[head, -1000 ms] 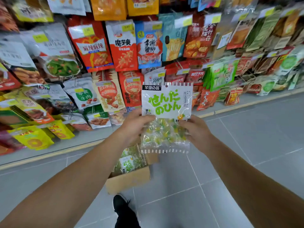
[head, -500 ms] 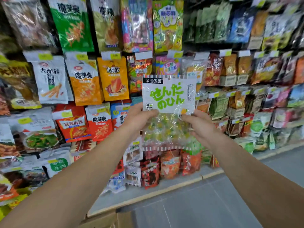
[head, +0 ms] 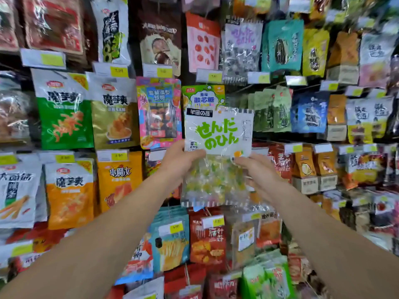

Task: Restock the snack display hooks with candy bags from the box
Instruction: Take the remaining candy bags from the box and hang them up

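- Hanging at the far left of the frame is a green snack pouch (head: 64, 117) with white lettering on top, and under it sits an orange pouch (head: 69, 190) of the same brand.
- Moving right, a pink and blue pouch (head: 158, 111) hangs just left of centre, yellow price tags (head: 117, 71) clipped along the row above it.
- Left hand (head: 180, 164) comes up from the lower left, thumb curled over the front of the candy bag (head: 218, 156), pinching its left edge.
- That candy bag is dead centre, upright, held up in front of the display; white top with big green script, clear lower half full of yellow and green sweets.
- Behind its top edge peeks a green and yellow pouch (head: 203, 97).
- Right hand (head: 258, 171) grips the bag's right edge, fingers curled behind it.
- Far right: blue pouch (head: 308, 113), then blurred brown and orange packs.
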The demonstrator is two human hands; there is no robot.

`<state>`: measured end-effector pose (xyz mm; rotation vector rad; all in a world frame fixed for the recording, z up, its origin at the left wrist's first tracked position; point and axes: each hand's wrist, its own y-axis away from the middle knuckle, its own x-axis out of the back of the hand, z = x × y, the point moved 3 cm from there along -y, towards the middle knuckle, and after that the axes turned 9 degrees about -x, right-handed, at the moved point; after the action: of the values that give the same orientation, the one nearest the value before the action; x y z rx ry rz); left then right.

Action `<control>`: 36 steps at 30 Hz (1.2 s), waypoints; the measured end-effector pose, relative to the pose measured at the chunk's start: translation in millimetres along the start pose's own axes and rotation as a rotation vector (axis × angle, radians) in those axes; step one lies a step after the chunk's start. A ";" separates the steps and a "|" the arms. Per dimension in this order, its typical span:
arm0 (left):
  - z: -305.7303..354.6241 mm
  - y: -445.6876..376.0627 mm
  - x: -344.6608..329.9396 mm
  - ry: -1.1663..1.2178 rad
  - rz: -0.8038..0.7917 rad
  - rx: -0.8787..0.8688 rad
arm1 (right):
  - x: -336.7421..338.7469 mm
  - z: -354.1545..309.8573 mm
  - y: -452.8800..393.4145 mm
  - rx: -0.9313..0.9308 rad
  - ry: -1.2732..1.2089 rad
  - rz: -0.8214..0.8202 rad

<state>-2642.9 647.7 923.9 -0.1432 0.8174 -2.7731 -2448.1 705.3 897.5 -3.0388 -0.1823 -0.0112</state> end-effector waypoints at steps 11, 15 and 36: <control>-20.6 -126.7 -97.8 -0.060 0.088 -0.120 | 77.8 -69.8 -161.7 0.376 0.314 0.161; -35.2 -167.7 -123.6 -0.110 0.196 -0.104 | 104.7 -111.9 -219.4 0.598 0.445 0.170; -44.9 -264.3 -196.4 -0.167 0.356 -0.059 | 137.0 -221.0 -333.1 1.159 0.719 0.365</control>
<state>-2515.3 937.2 1025.6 -0.2136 0.7947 -2.3714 -2352.3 1029.2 1151.4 -1.7277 0.3168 -0.6808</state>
